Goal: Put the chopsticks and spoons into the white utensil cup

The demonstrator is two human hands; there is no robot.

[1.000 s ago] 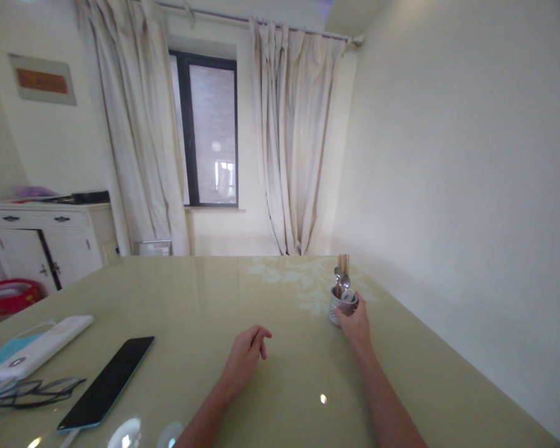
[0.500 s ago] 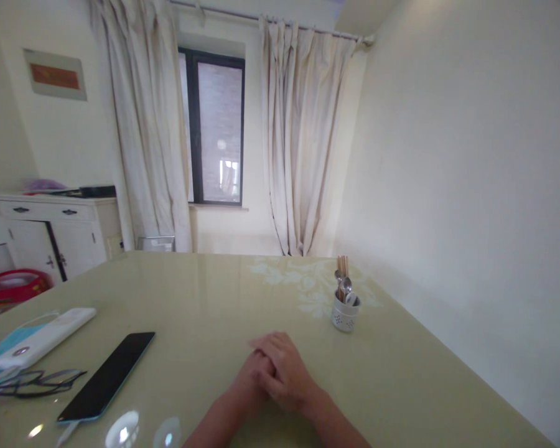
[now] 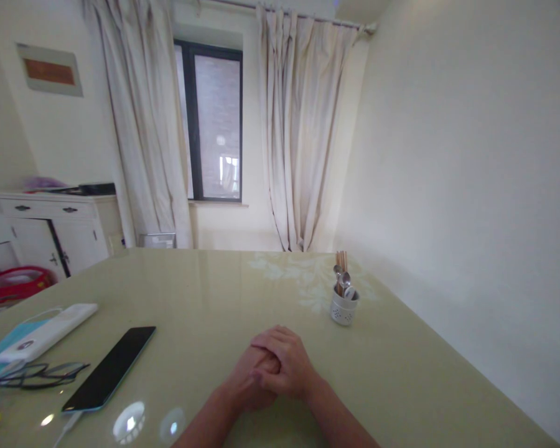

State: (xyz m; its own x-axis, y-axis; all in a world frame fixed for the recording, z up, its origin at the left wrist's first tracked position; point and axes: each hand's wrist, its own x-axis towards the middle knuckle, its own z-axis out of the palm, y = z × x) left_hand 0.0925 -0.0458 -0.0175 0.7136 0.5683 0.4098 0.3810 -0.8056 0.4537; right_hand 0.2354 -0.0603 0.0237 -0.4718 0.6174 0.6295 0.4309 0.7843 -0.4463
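My two hands are clasped together over the pale green table [image 3: 205, 305], near its front edge. My left hand [image 3: 246, 378] is closed and lies underneath, most of its fingers covered. Over it, my right hand [image 3: 293, 361] has its fingers wrapped across the back of the left one. Neither hand shows any object in it. Nearest to my right hand, farther back, stands a white utensil holder [image 3: 343, 314] with chopsticks [image 3: 341, 259] and several spoons [image 3: 346, 279] upright in it.
On the left lie a black phone [image 3: 109, 368] with a cable, folded eyeglasses [image 3: 42, 375], a white power bank [image 3: 49, 335] and a blue mask-like sheet [image 3: 9, 348]. A wall [image 3: 457, 205] runs along the right. Behind are curtains [image 3: 303, 137] and a white cabinet [image 3: 81, 233].
My right hand's fingers have settled more closely around the left hand. The view has tilted slightly, so the table items appear a little higher. Nothing on the table has moved.
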